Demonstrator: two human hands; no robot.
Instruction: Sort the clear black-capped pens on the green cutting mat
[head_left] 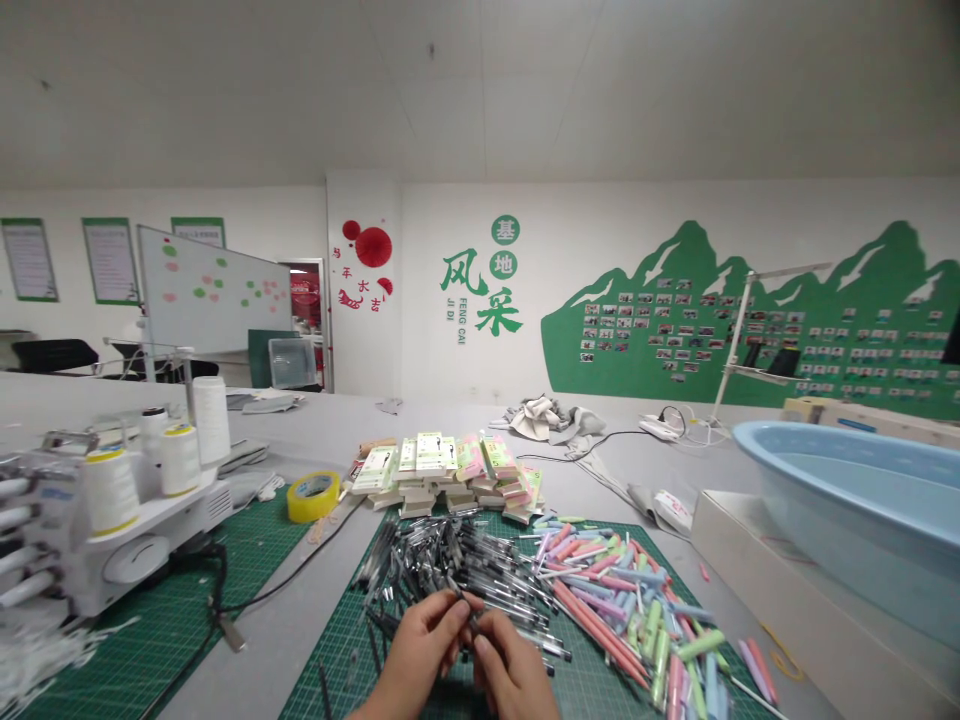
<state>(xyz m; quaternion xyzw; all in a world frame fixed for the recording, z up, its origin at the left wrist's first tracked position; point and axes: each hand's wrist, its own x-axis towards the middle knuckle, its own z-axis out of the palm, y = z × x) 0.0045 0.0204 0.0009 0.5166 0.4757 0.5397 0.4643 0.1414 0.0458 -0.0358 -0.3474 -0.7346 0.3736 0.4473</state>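
Close together at the bottom middle, my left hand (pixel 427 640) and my right hand (pixel 510 660) pinch a thin dark pen (pixel 472 618) between their fingertips. Most of that pen is hidden by the fingers. Right behind them lies a heap of black and clear pens (pixel 465 550) on the green cutting mat (pixel 330 640). To the right is a pile of pastel pens or pen parts (pixel 600 570) in pink, green, blue and purple. Stacks of small white, green and pink boxes (pixel 427 460) stand at the mat's far edge.
A sewing machine (pixel 142 560) with thread cones (pixel 112 490) stands on the left, near a roll of yellow tape (pixel 313 497). At the right, a large blue basin (pixel 862 510) rests on a white box (pixel 735 560). Cloth scraps (pixel 555 418) and a cable lie farther back.
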